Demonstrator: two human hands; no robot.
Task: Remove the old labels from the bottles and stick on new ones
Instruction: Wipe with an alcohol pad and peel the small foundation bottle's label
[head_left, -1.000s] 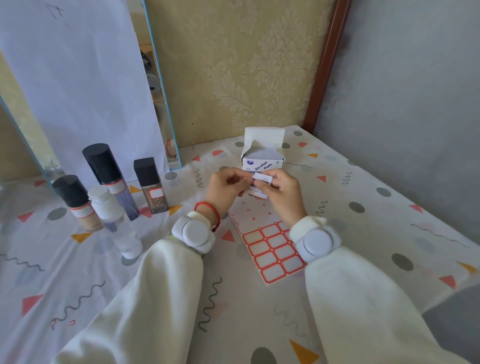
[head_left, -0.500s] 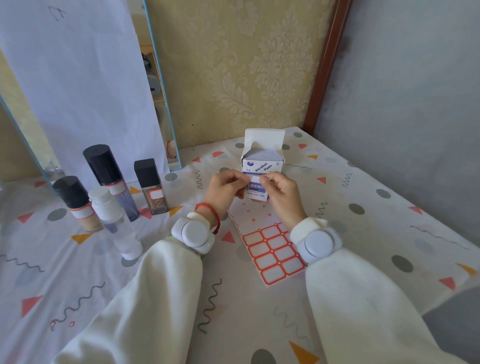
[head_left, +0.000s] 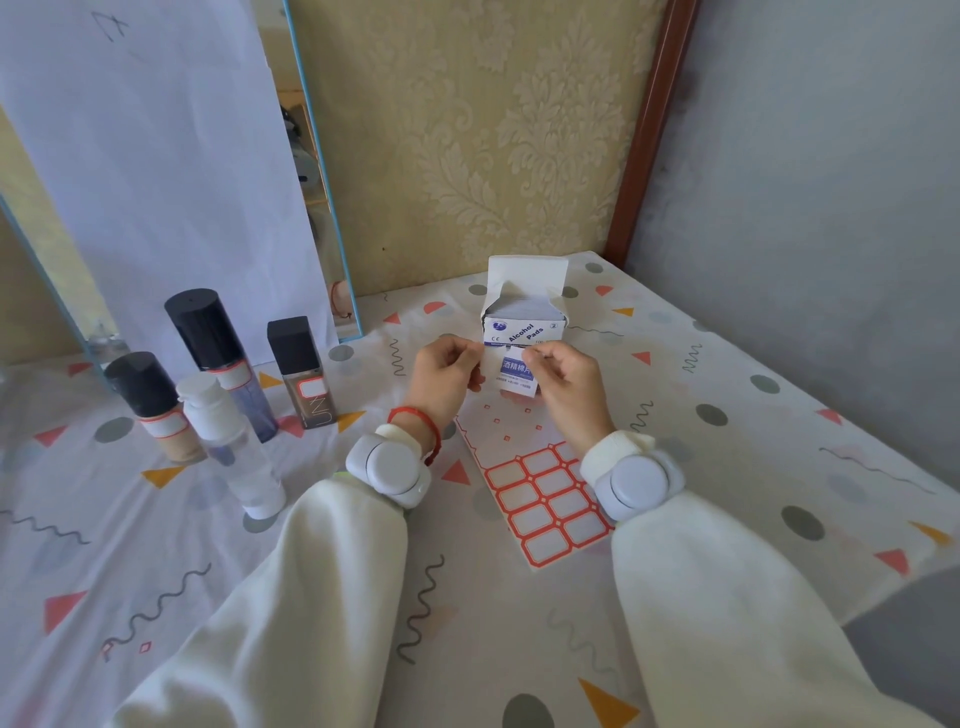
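Note:
I hold a small white-and-blue alcohol pad sachet (head_left: 515, 375) upright in front of the open Alcohol Pads box (head_left: 524, 317). My left hand (head_left: 447, 376) pinches its upper left edge and my right hand (head_left: 566, 384) pinches its upper right corner. A sheet of red-bordered labels (head_left: 545, 499) lies on the table under my wrists, its far half stripped of labels. Several bottles stand at the left: a tall dark-capped one (head_left: 218, 358), a square brown one (head_left: 304, 374), a short beige one (head_left: 153, 410) and a clear white-capped one (head_left: 231, 447).
A mirror with a large white paper sheet (head_left: 156, 156) leans on the wall behind the bottles. The patterned tablecloth (head_left: 727, 395) runs to the grey wall on the right, and the table's corner edge drops off at the lower right.
The sachet has turned from a tilted, folded-looking position to upright with its blue print facing me, and both hands have shifted their pinch up to its top edge.

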